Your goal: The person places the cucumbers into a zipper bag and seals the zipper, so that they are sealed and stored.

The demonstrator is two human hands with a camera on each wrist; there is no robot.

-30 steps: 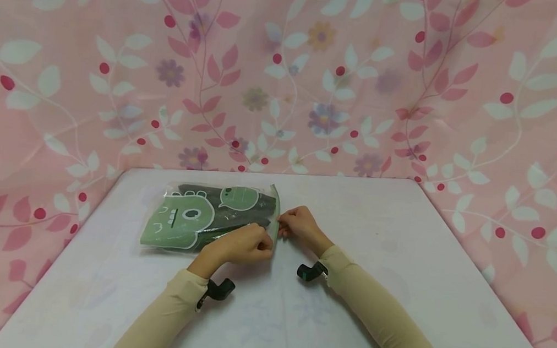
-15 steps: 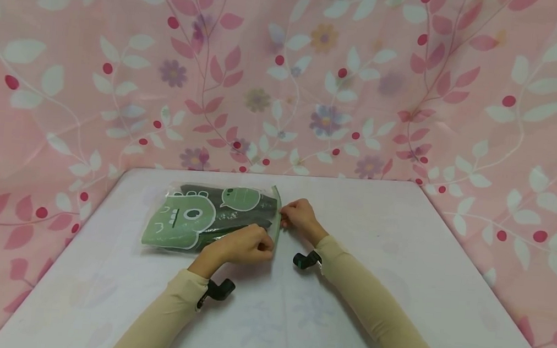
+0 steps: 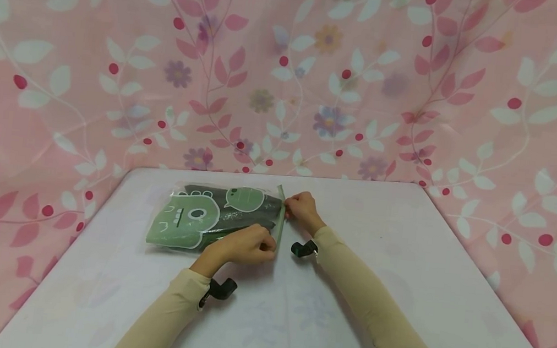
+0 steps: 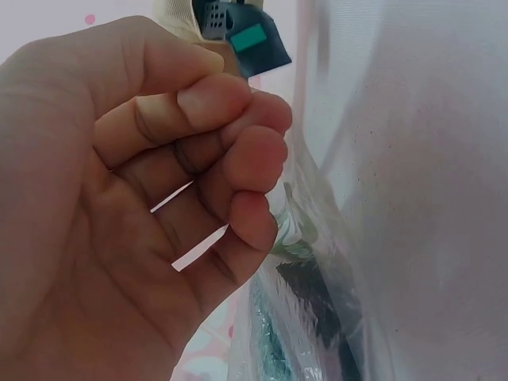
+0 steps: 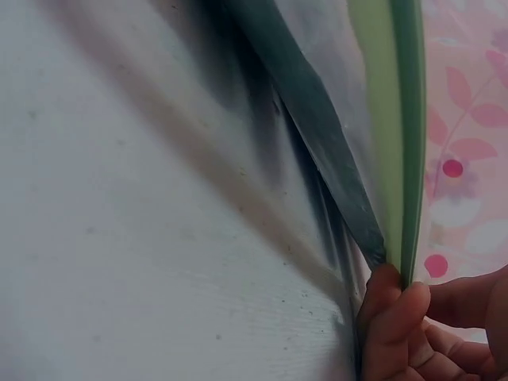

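A clear plastic zip bag (image 3: 187, 216) printed with green dinosaurs lies on the table, a dark folded item (image 3: 217, 193) inside it. Its green-edged end (image 3: 279, 232) faces right. My right hand (image 3: 303, 209) pinches that green edge near the far corner; the right wrist view shows thumb and finger closed on the strip (image 5: 409, 143). At the near right corner, my left hand (image 3: 247, 244) holds the bag with curled fingers. In the left wrist view the bag (image 4: 305, 317) hangs behind the fingertips, and the exact grip point is hidden.
The bag rests on a white-covered table (image 3: 372, 293) toward its back left. A pink floral curtain (image 3: 286, 86) rises directly behind the table and along its sides. Black wrist cameras (image 3: 222, 289) are strapped at both cuffs.
My right hand has slid away along the green edge toward the bag's far corner. My left hand stays at the near corner, and the bag lies in nearly the same place.
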